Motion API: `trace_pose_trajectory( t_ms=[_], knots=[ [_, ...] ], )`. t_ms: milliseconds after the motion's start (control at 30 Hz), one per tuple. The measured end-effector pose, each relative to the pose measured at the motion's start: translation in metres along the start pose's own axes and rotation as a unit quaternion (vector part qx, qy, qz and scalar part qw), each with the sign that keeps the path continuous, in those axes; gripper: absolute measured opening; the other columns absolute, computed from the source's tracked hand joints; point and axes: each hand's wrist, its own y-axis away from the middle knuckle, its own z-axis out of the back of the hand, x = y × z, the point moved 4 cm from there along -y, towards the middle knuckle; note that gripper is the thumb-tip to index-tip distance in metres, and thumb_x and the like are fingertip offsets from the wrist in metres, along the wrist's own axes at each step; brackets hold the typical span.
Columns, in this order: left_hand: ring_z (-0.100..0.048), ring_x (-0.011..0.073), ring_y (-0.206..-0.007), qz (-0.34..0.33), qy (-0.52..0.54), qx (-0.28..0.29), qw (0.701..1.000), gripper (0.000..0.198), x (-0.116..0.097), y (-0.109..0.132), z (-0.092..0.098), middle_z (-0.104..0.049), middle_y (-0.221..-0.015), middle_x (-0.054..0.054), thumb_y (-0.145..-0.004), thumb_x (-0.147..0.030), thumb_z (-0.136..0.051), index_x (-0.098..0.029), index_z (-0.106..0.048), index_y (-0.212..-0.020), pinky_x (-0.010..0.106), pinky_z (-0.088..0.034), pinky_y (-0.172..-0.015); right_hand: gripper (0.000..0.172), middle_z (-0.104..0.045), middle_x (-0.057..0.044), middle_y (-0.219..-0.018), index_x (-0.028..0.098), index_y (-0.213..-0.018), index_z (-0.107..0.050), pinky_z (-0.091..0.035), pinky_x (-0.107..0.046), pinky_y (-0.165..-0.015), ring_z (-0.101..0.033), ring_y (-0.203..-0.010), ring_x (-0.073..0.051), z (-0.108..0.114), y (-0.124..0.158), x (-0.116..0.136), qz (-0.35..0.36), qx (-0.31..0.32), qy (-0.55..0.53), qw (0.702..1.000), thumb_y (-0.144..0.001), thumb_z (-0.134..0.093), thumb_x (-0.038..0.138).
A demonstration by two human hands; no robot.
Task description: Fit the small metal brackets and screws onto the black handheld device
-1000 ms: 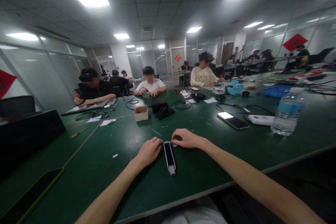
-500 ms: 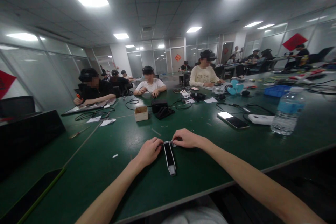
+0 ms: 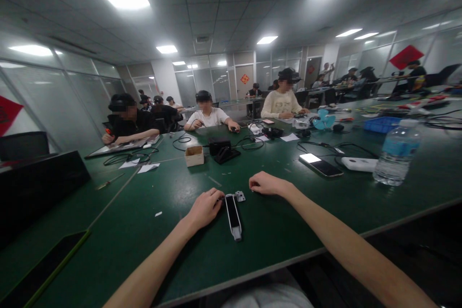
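A slim white-framed device with a dark face (image 3: 233,216) lies on the green table (image 3: 187,260). My left hand (image 3: 207,206) rests at its upper left edge with fingers curled; whatever the fingertips hold, if anything, is hidden. A small grey metal piece (image 3: 240,196) sits just right of the device's far end. To the right of that piece, apart from it, my right hand (image 3: 265,184) is low over the table with its fingers bent together. Something tiny and pale shows under its fingertips, too small to name.
Beyond my hands stand a small cardboard box (image 3: 194,156) and a black device (image 3: 220,149) with cables. At right are a phone (image 3: 320,165), a white power bank (image 3: 358,164) and a water bottle (image 3: 396,154). People sit across the table.
My right hand has moved right, away from the device, uncovering the small grey metal piece. My left hand and the device have stayed in place. A person across has moved a hand to the right.
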Motion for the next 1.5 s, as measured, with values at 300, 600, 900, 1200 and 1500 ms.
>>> trace_pose_trajectory(
  t_ms=[300, 600, 900, 1200, 1500],
  knots=[
    [-0.058, 0.0168, -0.089, -0.004, -0.003, -0.003, 1.000, 0.021, -0.001, -0.001, 0.000, -0.060, -0.103, 0.003, -0.090, -0.020, -0.042, -0.023, -0.055, -0.106, 0.028, -0.045, -0.077, 0.011, -0.065, -0.002, -0.078, 0.019, -0.079, -0.068, -0.042, -0.023, -0.059, -0.057, -0.067, -0.014, -0.001, 0.001, 0.002, -0.015, 0.023, -0.014, 1.000, -0.075, -0.061, 0.025],
    [-0.059, 0.0170, -0.089, 0.004, -0.002, -0.007, 1.000, 0.021, -0.001, -0.001, -0.002, -0.059, -0.105, 0.004, -0.090, -0.020, -0.043, -0.023, -0.055, -0.107, 0.029, -0.045, -0.078, 0.013, -0.063, -0.003, -0.081, 0.016, -0.082, -0.065, -0.041, -0.022, -0.058, -0.056, -0.067, -0.013, 0.005, 0.002, 0.024, 0.011, -0.042, -0.015, 0.999, -0.071, -0.058, 0.014],
    [-0.058, 0.0180, -0.088, 0.012, -0.014, -0.028, 0.999, 0.022, -0.010, -0.001, 0.007, -0.059, -0.106, 0.006, -0.088, -0.024, -0.046, -0.020, -0.055, -0.107, 0.030, -0.045, -0.076, 0.014, -0.062, -0.002, -0.081, 0.015, -0.089, -0.063, -0.043, -0.023, -0.061, -0.054, -0.065, -0.011, -0.009, 0.001, 0.056, 0.102, -0.139, -0.095, 0.980, -0.079, -0.054, 0.013],
    [-0.057, 0.0156, -0.086, -0.059, -0.004, -0.078, 0.995, 0.016, -0.016, -0.003, 0.005, -0.062, -0.098, 0.003, -0.089, -0.026, -0.049, -0.022, -0.057, -0.103, 0.029, -0.044, -0.078, 0.008, -0.062, -0.001, -0.082, 0.017, -0.087, -0.060, -0.046, -0.025, -0.068, -0.057, -0.073, -0.013, -0.030, 0.000, 0.072, 0.108, -0.149, -0.236, 0.954, -0.082, -0.058, 0.023],
    [-0.059, 0.0141, -0.079, -0.090, -0.009, -0.116, 0.989, 0.015, -0.017, -0.003, 0.007, -0.065, -0.090, 0.003, -0.091, -0.025, -0.046, -0.020, -0.059, -0.096, 0.028, -0.044, -0.074, 0.010, -0.062, -0.001, -0.081, 0.016, -0.087, -0.060, -0.046, -0.025, -0.068, -0.057, -0.074, -0.013, -0.030, 0.001, 0.073, 0.112, -0.155, -0.281, 0.940, -0.081, -0.059, 0.025]
  ],
)
